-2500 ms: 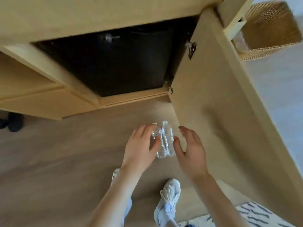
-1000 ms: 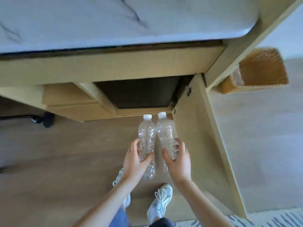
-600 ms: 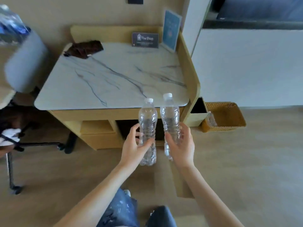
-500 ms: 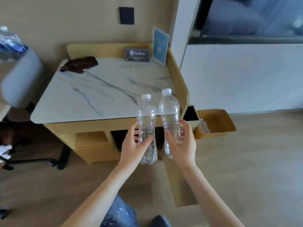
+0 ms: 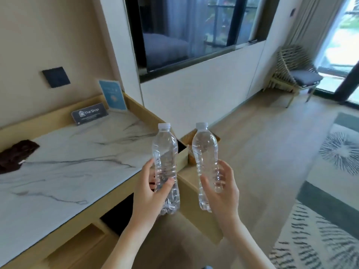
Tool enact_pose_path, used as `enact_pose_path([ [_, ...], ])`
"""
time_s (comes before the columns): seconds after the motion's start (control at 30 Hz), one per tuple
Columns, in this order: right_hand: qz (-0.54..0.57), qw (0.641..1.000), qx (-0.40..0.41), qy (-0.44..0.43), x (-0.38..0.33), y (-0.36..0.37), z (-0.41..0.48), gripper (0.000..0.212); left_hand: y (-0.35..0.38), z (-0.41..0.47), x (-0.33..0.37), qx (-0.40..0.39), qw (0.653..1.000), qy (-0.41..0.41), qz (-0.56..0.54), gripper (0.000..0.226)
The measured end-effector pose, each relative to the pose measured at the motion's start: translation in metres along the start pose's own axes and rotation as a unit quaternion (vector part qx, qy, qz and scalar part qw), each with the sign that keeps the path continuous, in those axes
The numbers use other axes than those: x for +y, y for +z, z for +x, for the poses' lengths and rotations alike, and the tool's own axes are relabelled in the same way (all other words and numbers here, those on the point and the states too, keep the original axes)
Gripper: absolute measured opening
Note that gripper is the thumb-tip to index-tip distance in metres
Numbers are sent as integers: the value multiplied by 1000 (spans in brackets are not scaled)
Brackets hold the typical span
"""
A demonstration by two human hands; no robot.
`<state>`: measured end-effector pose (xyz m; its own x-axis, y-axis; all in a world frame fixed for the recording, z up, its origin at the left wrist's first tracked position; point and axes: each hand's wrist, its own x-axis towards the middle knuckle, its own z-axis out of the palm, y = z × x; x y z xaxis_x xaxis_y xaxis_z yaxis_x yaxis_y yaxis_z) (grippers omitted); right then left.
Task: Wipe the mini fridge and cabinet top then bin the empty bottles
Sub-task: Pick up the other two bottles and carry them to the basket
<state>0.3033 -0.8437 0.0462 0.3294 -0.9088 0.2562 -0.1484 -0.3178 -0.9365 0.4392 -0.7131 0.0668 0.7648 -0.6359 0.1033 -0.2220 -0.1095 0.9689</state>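
My left hand (image 5: 149,193) grips a clear empty bottle (image 5: 165,152) with a white cap, held upright. My right hand (image 5: 223,191) grips a second clear empty bottle (image 5: 206,150), also upright, a little to the right. Both bottles hang in the air beside the marble cabinet top (image 5: 64,167). A wicker bin (image 5: 187,137) stands on the floor behind the bottles, mostly hidden by them. A dark brown cloth (image 5: 15,154) lies on the cabinet top's far left. The dark opening under the top (image 5: 118,214) is where the mini fridge sits.
The open cabinet door (image 5: 196,202) juts out below my hands. A small sign (image 5: 89,114) and a blue card (image 5: 113,95) stand at the back of the top. A patterned rug (image 5: 326,210) lies right; a woven chair (image 5: 295,72) stands far right.
Both hands picked the two bottles off the floor and lifted them as I stood. The view has swung up and right, and the bottles have moved slightly apart.
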Motion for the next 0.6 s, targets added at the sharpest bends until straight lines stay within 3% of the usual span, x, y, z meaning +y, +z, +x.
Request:
enact_pose_path([
  [0.13, -2, 995, 87, 57, 8, -17, -37, 62, 3, -11, -9, -80, 997, -4, 17, 54],
  [0.33, -17, 981, 161, 111, 8, -67, -81, 54, 39, -27, -3, -203, 979, -18, 2, 45],
  [0.47, 11, 972, 196, 133, 16, -110, -98, 69, 79, -37, 3, -288, 957, -20, -14, 73],
  [0.6, 44, 965, 212, 150, 25, -162, -106, 73, 131, -53, 17, -366, 930, -22, -17, 67],
])
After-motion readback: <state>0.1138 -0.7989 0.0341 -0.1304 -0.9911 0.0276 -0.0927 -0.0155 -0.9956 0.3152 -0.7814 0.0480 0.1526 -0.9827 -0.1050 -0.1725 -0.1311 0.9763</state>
